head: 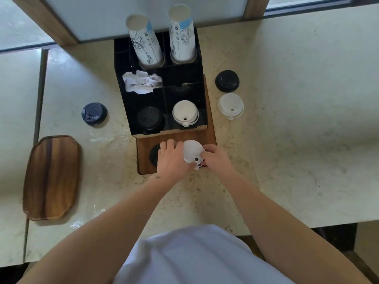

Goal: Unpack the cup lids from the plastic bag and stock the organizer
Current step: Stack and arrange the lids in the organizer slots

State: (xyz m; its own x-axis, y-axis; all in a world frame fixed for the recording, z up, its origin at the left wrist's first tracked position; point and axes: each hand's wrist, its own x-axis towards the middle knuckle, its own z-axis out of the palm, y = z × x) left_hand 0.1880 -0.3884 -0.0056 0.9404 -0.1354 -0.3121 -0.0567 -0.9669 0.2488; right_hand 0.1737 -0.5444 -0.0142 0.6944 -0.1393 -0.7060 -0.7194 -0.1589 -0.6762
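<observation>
A stack of white cup lids (192, 152) is held between my left hand (171, 160) and my right hand (215, 158), over the wooden front tier of the black organizer (123, 83). Both hands grip the stack from its sides. A black lid stack (153, 155) sits in the round hole beside my left hand, partly hidden. In the organizer's front row stand a black lid stack (149, 118) and a white lid stack (185, 113). No plastic bag is in view.
Loose lids lie on the marble counter: a dark one (94, 113) at left, a black one (227, 80) and a white stack (230, 105) at right. Two paper cup stacks (145, 44) and crumpled white paper (141, 82) fill the back compartments. A wooden tray (51, 179) lies far left.
</observation>
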